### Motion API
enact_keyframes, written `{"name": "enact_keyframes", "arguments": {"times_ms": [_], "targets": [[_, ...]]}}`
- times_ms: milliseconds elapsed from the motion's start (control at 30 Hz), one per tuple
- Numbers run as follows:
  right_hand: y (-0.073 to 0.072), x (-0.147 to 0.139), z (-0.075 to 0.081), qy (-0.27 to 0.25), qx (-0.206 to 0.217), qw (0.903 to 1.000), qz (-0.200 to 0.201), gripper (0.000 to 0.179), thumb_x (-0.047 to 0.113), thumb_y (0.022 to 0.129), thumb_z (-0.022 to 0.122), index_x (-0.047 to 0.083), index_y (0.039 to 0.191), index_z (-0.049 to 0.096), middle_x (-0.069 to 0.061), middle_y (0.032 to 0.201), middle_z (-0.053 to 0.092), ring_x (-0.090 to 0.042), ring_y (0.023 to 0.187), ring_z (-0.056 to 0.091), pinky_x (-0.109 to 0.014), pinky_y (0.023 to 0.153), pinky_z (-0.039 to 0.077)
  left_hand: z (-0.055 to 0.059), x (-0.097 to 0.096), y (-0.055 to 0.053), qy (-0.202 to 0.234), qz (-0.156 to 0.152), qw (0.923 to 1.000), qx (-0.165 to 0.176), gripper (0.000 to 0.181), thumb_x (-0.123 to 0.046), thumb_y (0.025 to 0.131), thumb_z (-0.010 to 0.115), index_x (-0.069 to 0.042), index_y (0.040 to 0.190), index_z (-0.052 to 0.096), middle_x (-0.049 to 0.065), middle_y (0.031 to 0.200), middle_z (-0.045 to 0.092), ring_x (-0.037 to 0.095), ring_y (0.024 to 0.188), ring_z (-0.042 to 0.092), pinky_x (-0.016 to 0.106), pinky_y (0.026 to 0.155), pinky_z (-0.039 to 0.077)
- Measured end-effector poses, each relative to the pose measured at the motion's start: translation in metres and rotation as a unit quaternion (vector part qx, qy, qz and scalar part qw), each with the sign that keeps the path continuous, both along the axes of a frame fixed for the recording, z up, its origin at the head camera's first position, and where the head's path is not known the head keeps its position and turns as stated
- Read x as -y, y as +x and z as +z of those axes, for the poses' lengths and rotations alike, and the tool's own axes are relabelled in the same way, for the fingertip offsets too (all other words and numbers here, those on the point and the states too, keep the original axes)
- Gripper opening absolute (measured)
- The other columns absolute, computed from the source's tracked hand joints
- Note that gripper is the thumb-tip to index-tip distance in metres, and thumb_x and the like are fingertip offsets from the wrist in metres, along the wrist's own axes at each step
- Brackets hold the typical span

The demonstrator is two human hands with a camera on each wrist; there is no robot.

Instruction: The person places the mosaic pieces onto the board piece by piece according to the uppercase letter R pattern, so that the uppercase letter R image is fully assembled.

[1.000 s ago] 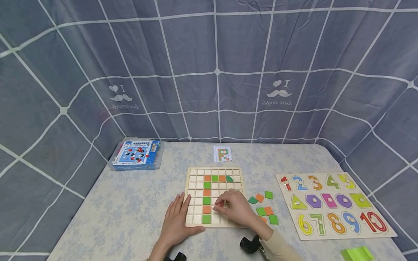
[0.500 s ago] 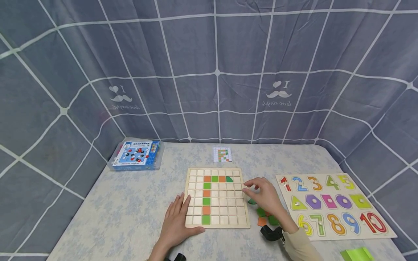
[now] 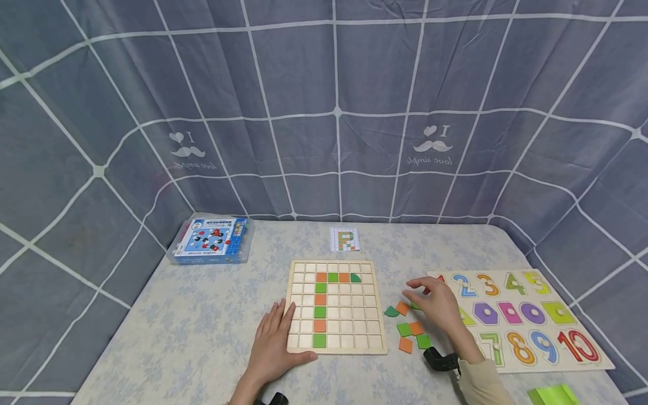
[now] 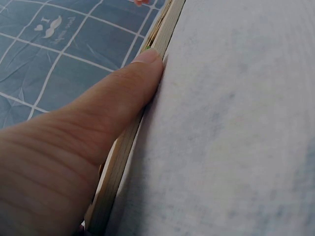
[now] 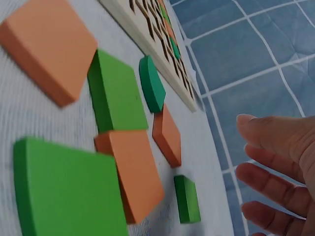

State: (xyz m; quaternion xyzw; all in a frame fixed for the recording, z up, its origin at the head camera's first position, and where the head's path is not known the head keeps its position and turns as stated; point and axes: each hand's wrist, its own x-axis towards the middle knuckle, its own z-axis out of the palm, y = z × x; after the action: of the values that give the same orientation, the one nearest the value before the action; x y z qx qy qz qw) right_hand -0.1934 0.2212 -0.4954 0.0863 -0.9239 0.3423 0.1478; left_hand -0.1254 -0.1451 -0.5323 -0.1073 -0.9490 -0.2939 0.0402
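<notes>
My left hand lies at the near left corner of a wooden grid board, fingers extended over its left edge. In the left wrist view its thumb presses along the board's near side. Orange and green square tiles form a column and a short upper row on the board, ending in a dark green quarter-round tile. My right hand hovers over the loose tiles right of the board, fingers loosely bent and holding nothing. Below it lie a green tile, an orange tile and a dark green quarter-round.
A small card with a coloured grid pattern lies behind the board. On the right is a number and shape puzzle board, partly behind my right arm. A blue boxed set stands back left. A bright green piece sits front right.
My right hand has moved from over the grid board rightward to the loose tiles, now overlapping the puzzle board's left edge. My left hand stays at the board's corner.
</notes>
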Motion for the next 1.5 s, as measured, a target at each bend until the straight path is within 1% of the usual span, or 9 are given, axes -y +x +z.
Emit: {"name": "enact_keyframes", "arguments": {"times_ms": [100, 233, 400, 667, 867, 967, 1133, 1367, 1500], "targets": [[-0.001, -0.004, -0.001, 0.006, 0.012, 0.9999, -0.006, 0.023, 0.019, 0.079, 0.078, 0.006, 0.099, 0.074, -0.003, 0.092, 0.068, -0.018, 0.075, 0.051, -0.033, 0.06, 0.041, 0.0, 0.0, 0.0, 0.001, 0.0, 1.0, -0.002, 0.115, -0.07, 0.063, 0.072, -0.006, 0.149, 0.031, 0.021, 0.151, 0.024, 0.036, 0.14, 0.013, 0.054, 0.108, 0.014], [-0.001, -0.006, 0.0, 0.011, 0.04, 0.999, -0.017, 0.024, 0.02, 0.08, 0.077, 0.006, 0.1, 0.074, -0.005, 0.094, 0.067, -0.02, 0.077, 0.052, -0.033, 0.061, 0.041, -0.001, 0.0, 0.0, 0.002, -0.003, 0.9999, -0.013, 0.114, -0.069, 0.063, 0.072, -0.004, 0.148, 0.033, 0.022, 0.15, 0.026, 0.038, 0.139, 0.015, 0.055, 0.107, 0.015], [0.001, -0.008, 0.001, 0.024, 0.075, 0.9967, -0.023, 0.024, 0.019, 0.081, 0.077, 0.006, 0.1, 0.074, -0.008, 0.098, 0.067, -0.021, 0.079, 0.053, -0.034, 0.063, 0.041, -0.001, 0.0, -0.001, 0.001, -0.005, 0.9999, -0.013, 0.114, -0.069, 0.063, 0.072, -0.004, 0.148, 0.032, 0.022, 0.15, 0.025, 0.038, 0.14, 0.015, 0.055, 0.107, 0.015], [0.002, -0.012, 0.004, 0.06, 0.1, 0.9932, -0.005, 0.025, 0.018, 0.078, 0.079, 0.006, 0.099, 0.074, -0.008, 0.097, 0.067, -0.019, 0.075, 0.052, -0.033, 0.061, 0.04, 0.0, 0.0, -0.001, -0.004, -0.004, 0.9997, -0.026, 0.114, -0.07, 0.064, 0.072, -0.002, 0.147, 0.033, 0.024, 0.15, 0.026, 0.04, 0.139, 0.016, 0.057, 0.107, 0.016], [0.002, -0.014, 0.004, 0.076, 0.12, 0.9899, 0.0, 0.026, 0.018, 0.076, 0.08, 0.006, 0.099, 0.074, -0.006, 0.097, 0.066, -0.017, 0.073, 0.049, -0.032, 0.06, 0.039, 0.0, 0.0, -0.001, -0.005, -0.005, 0.9998, -0.02, 0.114, -0.07, 0.064, 0.071, -0.003, 0.147, 0.033, 0.023, 0.15, 0.026, 0.04, 0.139, 0.016, 0.057, 0.107, 0.016], [0.002, -0.014, 0.004, 0.081, 0.132, 0.9879, 0.001, 0.025, 0.017, 0.077, 0.079, 0.006, 0.099, 0.075, -0.005, 0.093, 0.065, -0.017, 0.072, 0.047, -0.032, 0.06, 0.038, 0.0, 0.0, -0.001, -0.003, -0.004, 0.9999, -0.013, 0.114, -0.07, 0.064, 0.071, -0.004, 0.148, 0.032, 0.023, 0.15, 0.025, 0.038, 0.14, 0.015, 0.056, 0.107, 0.016], [0.003, -0.016, 0.001, 0.098, 0.136, 0.9858, 0.002, 0.022, 0.016, 0.077, 0.079, 0.007, 0.097, 0.075, -0.003, 0.09, 0.063, -0.016, 0.071, 0.047, -0.032, 0.059, 0.038, -0.001, 0.0, 0.0, 0.001, -0.005, 1.0, -0.001, 0.114, -0.07, 0.064, 0.071, -0.005, 0.149, 0.031, 0.021, 0.152, 0.023, 0.036, 0.141, 0.013, 0.054, 0.108, 0.014], [0.002, -0.016, -0.001, 0.111, 0.121, 0.9865, 0.004, 0.017, 0.015, 0.077, 0.079, 0.009, 0.093, 0.075, -0.002, 0.088, 0.062, -0.015, 0.071, 0.047, -0.033, 0.059, 0.039, -0.001, 0.0, 0.0, -0.003, -0.006, 0.9999, -0.01, 0.114, -0.07, 0.064, 0.072, -0.005, 0.148, 0.031, 0.022, 0.151, 0.024, 0.037, 0.14, 0.014, 0.055, 0.108, 0.015], [0.002, -0.015, 0.0, 0.105, 0.123, 0.9869, 0.004, 0.015, 0.014, 0.076, 0.079, 0.011, 0.089, 0.072, 0.0, 0.084, 0.06, -0.016, 0.07, 0.046, -0.033, 0.06, 0.038, -0.001, 0.0, 0.0, -0.004, -0.006, 0.9999, -0.008, 0.114, -0.07, 0.064, 0.071, -0.005, 0.149, 0.031, 0.022, 0.151, 0.024, 0.037, 0.14, 0.013, 0.054, 0.108, 0.014]]}}
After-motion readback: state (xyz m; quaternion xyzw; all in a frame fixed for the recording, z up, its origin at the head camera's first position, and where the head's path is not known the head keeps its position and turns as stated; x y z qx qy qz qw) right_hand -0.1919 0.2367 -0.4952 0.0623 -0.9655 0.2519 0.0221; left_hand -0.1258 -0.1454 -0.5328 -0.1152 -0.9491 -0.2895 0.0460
